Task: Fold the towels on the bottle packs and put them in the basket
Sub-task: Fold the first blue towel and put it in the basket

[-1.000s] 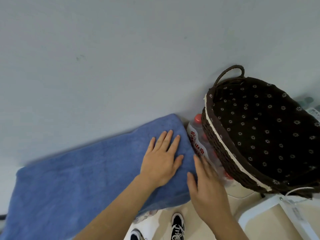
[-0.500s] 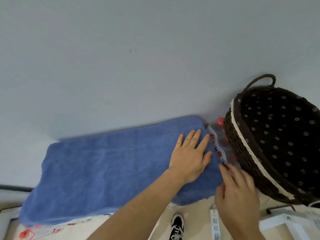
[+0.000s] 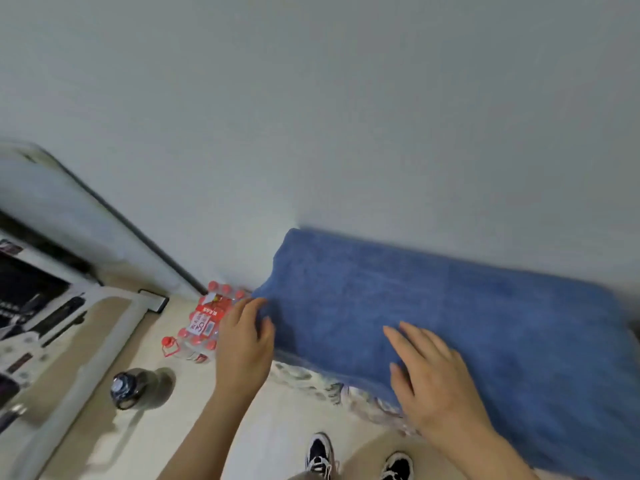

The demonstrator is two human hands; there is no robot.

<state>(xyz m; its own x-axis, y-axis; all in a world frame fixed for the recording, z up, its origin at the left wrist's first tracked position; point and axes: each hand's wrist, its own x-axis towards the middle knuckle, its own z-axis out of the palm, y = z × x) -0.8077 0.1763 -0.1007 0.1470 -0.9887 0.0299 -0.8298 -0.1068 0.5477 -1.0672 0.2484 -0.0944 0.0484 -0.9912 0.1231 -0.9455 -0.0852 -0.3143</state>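
At twelve o'clock from the person's shoes [image 3: 318, 455], the blue towel [image 3: 467, 317] lies spread over the bottle packs [image 3: 311, 379], whose clear wrap shows just under its near edge. Its long axis runs from about ten o'clock to four o'clock, and the far edge lies against the wall [image 3: 346, 116].

The left hand [image 3: 242, 341] is at the towel's ten o'clock end. Its fingers curl at the end edge with the thumb on top, so it looks to be pinching that corner, though blur softens the detail. The right hand [image 3: 433, 375] lies flat with spread fingers on the towel's near half, pointing to eleven o'clock and grasping nothing.

The left hand is nearer the free end, so the fold most likely carries that end toward three or four o'clock while the right hand pins the cloth.

The wall shuts off twelve o'clock. There is open room above the towel and toward six. At nine o'clock of the left hand a red-capped bottle pack [image 3: 207, 320] sits on the floor [image 3: 156, 445], with a dark bottle [image 3: 121, 389] at seven o'clock. Both lie below the towel's level. The basket is out of view.
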